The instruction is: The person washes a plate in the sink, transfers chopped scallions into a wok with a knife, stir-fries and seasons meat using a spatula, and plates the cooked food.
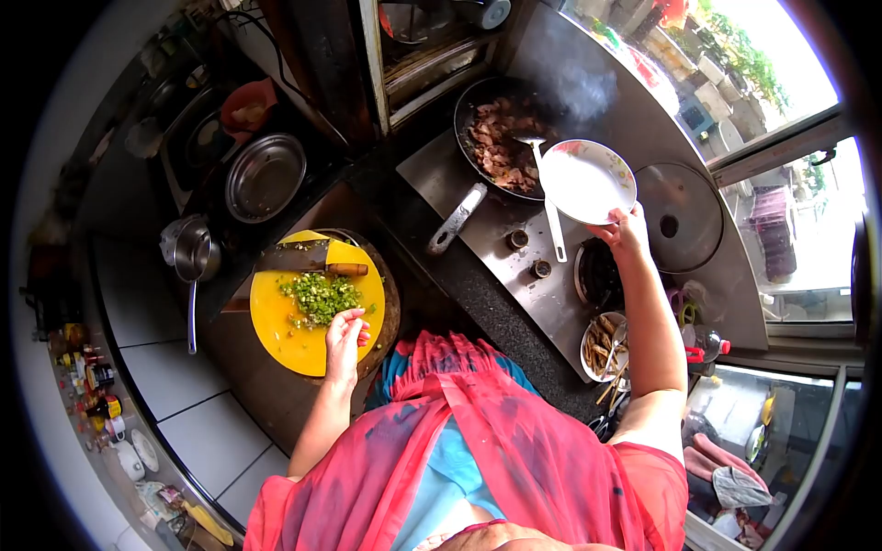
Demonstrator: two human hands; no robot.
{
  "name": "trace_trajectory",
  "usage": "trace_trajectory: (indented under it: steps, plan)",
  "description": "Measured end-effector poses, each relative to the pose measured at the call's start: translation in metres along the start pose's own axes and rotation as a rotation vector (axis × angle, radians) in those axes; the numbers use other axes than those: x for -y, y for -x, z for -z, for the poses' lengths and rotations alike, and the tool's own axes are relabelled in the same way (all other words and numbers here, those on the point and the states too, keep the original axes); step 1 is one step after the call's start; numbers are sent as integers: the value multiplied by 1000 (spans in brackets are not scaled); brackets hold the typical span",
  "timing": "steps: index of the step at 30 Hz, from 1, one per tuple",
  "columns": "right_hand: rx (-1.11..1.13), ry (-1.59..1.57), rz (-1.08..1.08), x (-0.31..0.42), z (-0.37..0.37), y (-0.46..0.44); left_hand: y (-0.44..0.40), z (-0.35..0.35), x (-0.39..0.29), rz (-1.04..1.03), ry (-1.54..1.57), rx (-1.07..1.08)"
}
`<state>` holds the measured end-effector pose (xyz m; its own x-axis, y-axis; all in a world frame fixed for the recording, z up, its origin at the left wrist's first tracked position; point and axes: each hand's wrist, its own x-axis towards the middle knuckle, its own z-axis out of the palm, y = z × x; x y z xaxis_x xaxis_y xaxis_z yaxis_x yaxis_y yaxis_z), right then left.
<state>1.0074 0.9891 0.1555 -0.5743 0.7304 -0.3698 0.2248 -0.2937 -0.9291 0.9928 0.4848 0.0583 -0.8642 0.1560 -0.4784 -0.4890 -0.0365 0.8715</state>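
Note:
My right hand (627, 234) grips the edge of a white plate (593, 174) with a floral rim, tilted above the stove. Beside and partly behind the plate is a white-handled spatula (554, 225), its metal head over the frying pan (466, 101). Browned sliced meat (503, 138) lies in the steaming pan. Over the yellow cutting board (271, 317), my left hand (345, 342) has loosely bent fingers, with nothing visible in them. Chopped green vegetables (320, 298) are heaped just beyond its fingertips. A cleaver (299, 257) with a wooden handle lies across the board behind them.
Right of the plate is a glass lid (682, 220). A bowl of brown food pieces (602, 347) stands near the counter's right end, by a red-capped bottle (706, 344). To the left are a steel basin (265, 179) and a small saucepan (195, 250). The pan handle (457, 220) juts toward me.

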Motion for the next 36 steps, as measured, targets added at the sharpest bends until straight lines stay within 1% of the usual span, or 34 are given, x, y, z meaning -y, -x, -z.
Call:
trace_trajectory:
  steps: [4, 7, 12, 15, 23, 26, 29, 31, 33, 36]
  plan:
    - [2, 87, 51, 0, -10, -1, 3, 9, 4, -5, 10, -18]
    - [-38, 154, 94, 2, -15, -4, 5, 14, 5, -6, 19, -49]
    - [-60, 121, 91, 3, -15, -8, 6, 20, 4, -13, 29, -66]
    - [-39, 79, 72, 3, -17, -8, 3, 22, 6, -15, 37, -65]
    - [53, -174, -34, -11, -24, 5, -3, 23, 2, -36, 60, -43]
    - [88, -184, -44, -6, -33, 22, -10, 21, 0, -58, 74, -6]
    - [178, -243, -31, -9, -31, 35, -16, 15, -5, -70, 92, 24]
    - [167, -263, -33, -12, -33, 51, -20, 11, -7, -60, 82, 52]
    - [105, -266, -30, -9, -38, 79, -26, 8, -6, -44, 50, 75]
    - [113, -309, -34, -26, -20, 104, -38, 11, 8, -15, -54, 98]
